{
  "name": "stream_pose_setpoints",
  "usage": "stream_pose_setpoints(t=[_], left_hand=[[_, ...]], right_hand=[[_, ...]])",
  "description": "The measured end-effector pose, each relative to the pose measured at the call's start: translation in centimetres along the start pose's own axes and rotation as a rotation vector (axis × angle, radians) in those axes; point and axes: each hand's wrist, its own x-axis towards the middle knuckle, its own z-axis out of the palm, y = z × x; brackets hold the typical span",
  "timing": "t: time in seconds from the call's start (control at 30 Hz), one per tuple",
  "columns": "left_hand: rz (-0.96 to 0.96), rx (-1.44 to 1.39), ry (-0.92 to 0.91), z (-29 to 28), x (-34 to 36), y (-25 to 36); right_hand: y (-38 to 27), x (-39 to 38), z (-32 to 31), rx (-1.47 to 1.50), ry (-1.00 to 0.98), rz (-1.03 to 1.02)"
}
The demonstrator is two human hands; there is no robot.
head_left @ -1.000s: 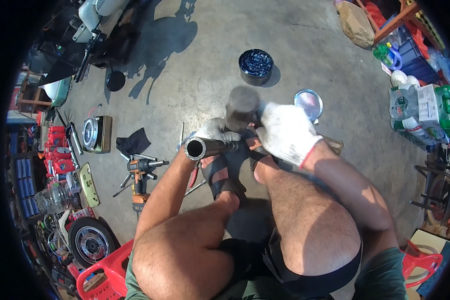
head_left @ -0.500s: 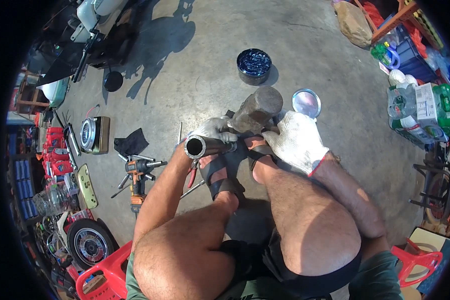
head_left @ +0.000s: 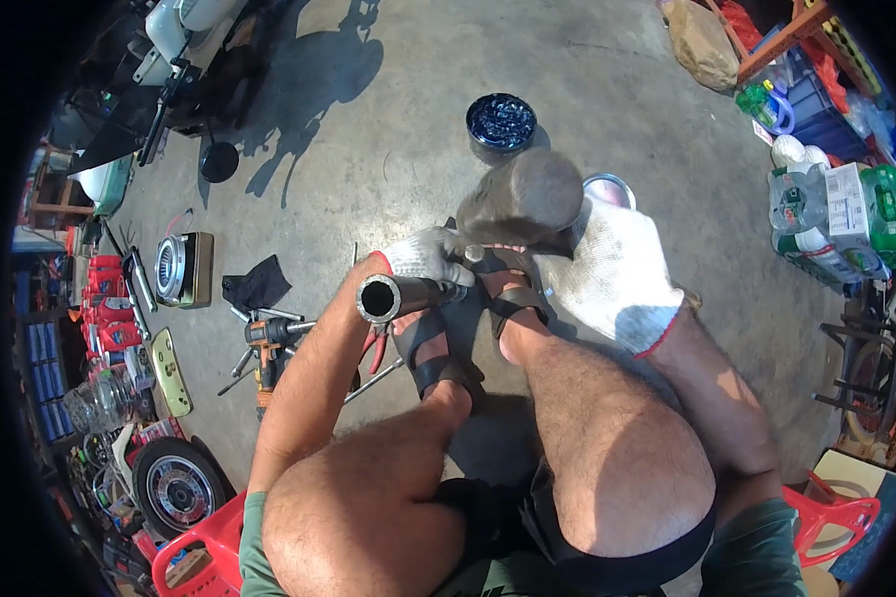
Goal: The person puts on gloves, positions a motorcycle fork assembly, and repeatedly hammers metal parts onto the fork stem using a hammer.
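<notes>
My left hand (head_left: 422, 257), in a grey-white glove, is closed on a thick metal pipe (head_left: 408, 295) whose open end points toward me. A short pin (head_left: 474, 255) stands up by its fingertips; what holds it is hard to tell. My right hand (head_left: 615, 277), gloved in white, grips a heavy hammer with a large grey head (head_left: 521, 196), held above and right of the pipe; the handle is mostly hidden by the hand. Both hands are over my sandalled feet (head_left: 433, 363). Beside my left foot lie red-handled pliers (head_left: 373, 350).
On the concrete floor (head_left: 398, 119) are a tub of dark blue paste (head_left: 501, 121), a round lid (head_left: 607, 184), an orange drill (head_left: 267, 340), a black rag (head_left: 256, 282) and a metal housing (head_left: 179, 269). A motorbike (head_left: 174, 35) is upper left, a wheel (head_left: 174, 483) lower left, bottle packs (head_left: 846, 209) right.
The hammer head has moved right and slightly up, and my right hand has shifted rightward with it. My left hand and the pipe have shifted only slightly.
</notes>
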Motion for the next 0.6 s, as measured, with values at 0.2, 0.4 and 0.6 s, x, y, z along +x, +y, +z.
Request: stream_pose_setpoints(t=[0.2,0.4,0.6], left_hand=[[0.111,-0.014,-0.035,0.6,1.5,-0.2],[0.097,0.02,-0.021,0.8,2.9,-3.5],[0.094,0.071,-0.004,0.5,3.8,-4.5]], right_hand=[[2.8,1.4,2.6,-0.202,-0.221,0.052],[2.4,1.3,2.1,-0.273,-0.205,-0.001],[2.1,0.0,2.6,-0.083,-0.024,-0.065]])
